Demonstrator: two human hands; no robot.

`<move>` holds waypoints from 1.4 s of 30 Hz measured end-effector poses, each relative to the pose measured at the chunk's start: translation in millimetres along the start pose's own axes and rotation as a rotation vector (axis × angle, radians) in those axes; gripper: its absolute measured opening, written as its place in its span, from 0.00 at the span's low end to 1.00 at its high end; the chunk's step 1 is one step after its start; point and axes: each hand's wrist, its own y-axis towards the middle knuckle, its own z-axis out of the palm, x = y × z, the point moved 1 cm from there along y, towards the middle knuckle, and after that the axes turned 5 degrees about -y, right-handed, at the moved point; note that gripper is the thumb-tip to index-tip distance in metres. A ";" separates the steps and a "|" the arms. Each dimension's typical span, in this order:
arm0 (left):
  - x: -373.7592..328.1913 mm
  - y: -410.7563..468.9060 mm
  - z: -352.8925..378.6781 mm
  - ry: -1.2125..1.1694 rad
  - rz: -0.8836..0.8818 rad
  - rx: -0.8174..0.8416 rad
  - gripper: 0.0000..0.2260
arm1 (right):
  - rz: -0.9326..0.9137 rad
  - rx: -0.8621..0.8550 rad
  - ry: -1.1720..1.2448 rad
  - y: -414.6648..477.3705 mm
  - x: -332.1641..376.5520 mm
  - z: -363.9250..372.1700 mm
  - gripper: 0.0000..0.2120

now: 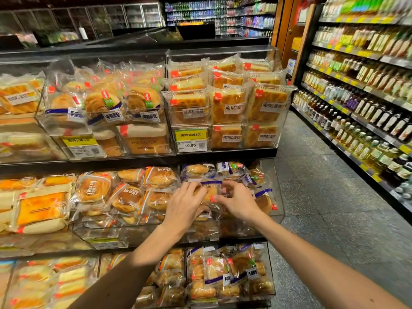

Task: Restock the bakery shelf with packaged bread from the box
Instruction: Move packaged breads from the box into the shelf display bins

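Three tiers of the bakery shelf (223, 155) fill the left and centre of the frame, each lined with clear bins crammed with wrapped loaves and buns. A tall rack of bottles (367, 121) runs down the right edge, and a strip of grey speckled floor (323, 186) lies between the two. On the middle tier, just right of centre, sits one clear bin (275, 197) heaped with bun packets. Both bare arms reach up into it from the bottom of the frame. The left hand (185, 206) curls its fingers over the left side of a packet of bread (208, 192) lying on top of that heap. The right hand (239, 202) pinches the same packet's right edge — thumb in front, fingers bent behind. A yellow price tag (192, 140) hangs on the tier above, marked 19.90.
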 end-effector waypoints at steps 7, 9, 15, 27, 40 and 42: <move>11.4 -4.4 16.2 0.101 0.008 0.144 0.29 | -0.130 -0.071 -0.403 8.6 4.3 17.8 0.13; 11.7 -7.5 15.4 0.121 0.014 0.164 0.29 | -0.120 -0.052 -0.449 7.6 5.0 22.7 0.15; 21.8 -15.7 -1.5 -0.092 0.023 0.227 0.23 | -0.087 -0.033 -0.440 -2.8 16.2 19.2 0.16; 62.5 -58.1 -162.3 -0.618 -0.535 -0.084 0.02 | -0.529 -0.111 -0.395 -47.0 121.0 48.5 0.14; 111.9 -466.7 -365.6 0.170 -1.251 0.081 0.18 | -1.351 0.620 -0.359 -218.2 297.8 379.0 0.19; 114.0 -535.9 -384.7 0.258 -1.392 0.163 0.16 | -1.464 0.680 -0.392 -261.6 326.1 437.1 0.20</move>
